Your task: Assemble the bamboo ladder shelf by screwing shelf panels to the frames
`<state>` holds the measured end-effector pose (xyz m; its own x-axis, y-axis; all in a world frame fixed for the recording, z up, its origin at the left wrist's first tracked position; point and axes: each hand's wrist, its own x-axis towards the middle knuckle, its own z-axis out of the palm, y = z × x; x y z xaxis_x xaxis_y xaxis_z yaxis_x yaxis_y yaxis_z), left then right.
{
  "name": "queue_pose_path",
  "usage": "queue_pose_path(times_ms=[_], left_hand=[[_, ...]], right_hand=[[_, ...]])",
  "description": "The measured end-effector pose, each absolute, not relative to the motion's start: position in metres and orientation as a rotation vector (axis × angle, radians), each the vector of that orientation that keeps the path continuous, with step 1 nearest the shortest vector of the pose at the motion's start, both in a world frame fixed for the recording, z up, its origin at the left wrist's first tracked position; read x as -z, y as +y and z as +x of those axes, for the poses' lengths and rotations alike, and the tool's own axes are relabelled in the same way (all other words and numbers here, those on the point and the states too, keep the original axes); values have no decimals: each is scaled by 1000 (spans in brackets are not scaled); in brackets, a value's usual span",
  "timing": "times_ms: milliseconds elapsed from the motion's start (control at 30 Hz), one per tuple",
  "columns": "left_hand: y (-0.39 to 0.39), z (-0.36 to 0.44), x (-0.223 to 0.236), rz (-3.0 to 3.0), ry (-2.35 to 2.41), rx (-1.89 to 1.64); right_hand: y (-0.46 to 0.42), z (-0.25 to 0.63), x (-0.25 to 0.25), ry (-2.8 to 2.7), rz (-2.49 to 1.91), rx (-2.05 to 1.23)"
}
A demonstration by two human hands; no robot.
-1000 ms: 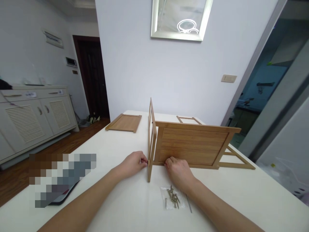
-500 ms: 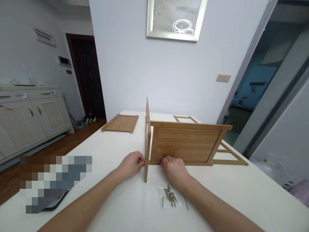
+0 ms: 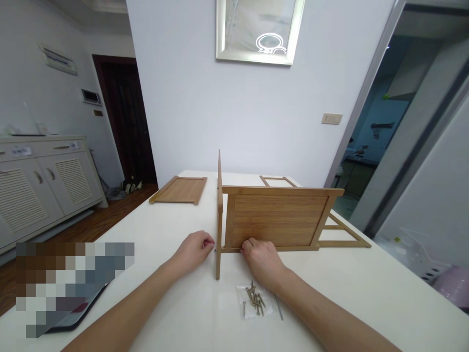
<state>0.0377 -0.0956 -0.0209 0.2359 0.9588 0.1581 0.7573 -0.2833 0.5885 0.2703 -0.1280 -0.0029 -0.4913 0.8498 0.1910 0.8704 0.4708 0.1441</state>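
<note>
A bamboo panel [image 3: 278, 220] stands on its long edge on the white table [image 3: 366, 293], joined at its left end to an upright wooden side frame [image 3: 219, 215]. My left hand [image 3: 193, 248] is pinched at the frame's outer face low down, on something too small to name. My right hand [image 3: 261, 256] has its fingers curled against the panel's bottom edge beside the frame. A small clear bag of several screws [image 3: 253, 299] lies just in front of my right hand, with a thin metal tool [image 3: 278, 307] beside it.
A second bamboo panel [image 3: 179, 189] lies flat at the table's far left. Another wooden side frame [image 3: 340, 233] lies flat behind the panel on the right. A dark flat device [image 3: 73, 318] sits at the near left edge. White cabinets [image 3: 36, 190] stand at the left wall.
The view has shifted a little to the right. My left hand has drawn back slightly from the frame; my right hand stays at the panel's bottom edge.
</note>
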Motion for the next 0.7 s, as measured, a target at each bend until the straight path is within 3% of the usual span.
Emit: queue_pose_path(times_ms=[700], left_hand=[[-99, 46, 24, 2092, 1547, -679]], right_hand=[[-128, 269, 4, -2591, -1556, 334]])
